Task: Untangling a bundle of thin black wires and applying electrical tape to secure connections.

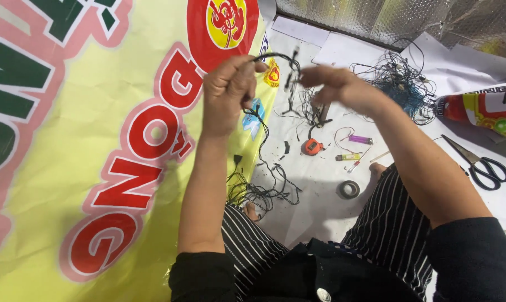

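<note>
Striped trousers (390,223) and a dark top fill the bottom edge, the person sitting cross-legged on the floor with both forearms raised over the lap.

Far left, a big yellow banner (68,140) with red and green lettering lies flat, spread out as a ground sheet under the work. Over its right edge the left hand (227,92) is lifted, its grip closed around a thin black wire (275,56); the fist holds the strand firm while the slack drops down past the wrist into a loose black tangle (261,193) by the knee, kept out of the way of the fingers. The wire arches from that fist across to the right hand (334,84), whose thumb and fingertips pinch its other part narrowly, so the short stretch between the two hands sits taut at chest height, where it can be seen closely.

Below the hands, on white sheeting (320,184), small things lie within reach: an orange tape measure (312,147), a purple lighter (360,139), a yellow lighter (348,157) and a roll of dark tape (349,189). Farther right sits a heap of blue and black wires (401,84), then black-handled scissors (479,165), blades closed, and a red and gold roll (482,109) at the edge.
</note>
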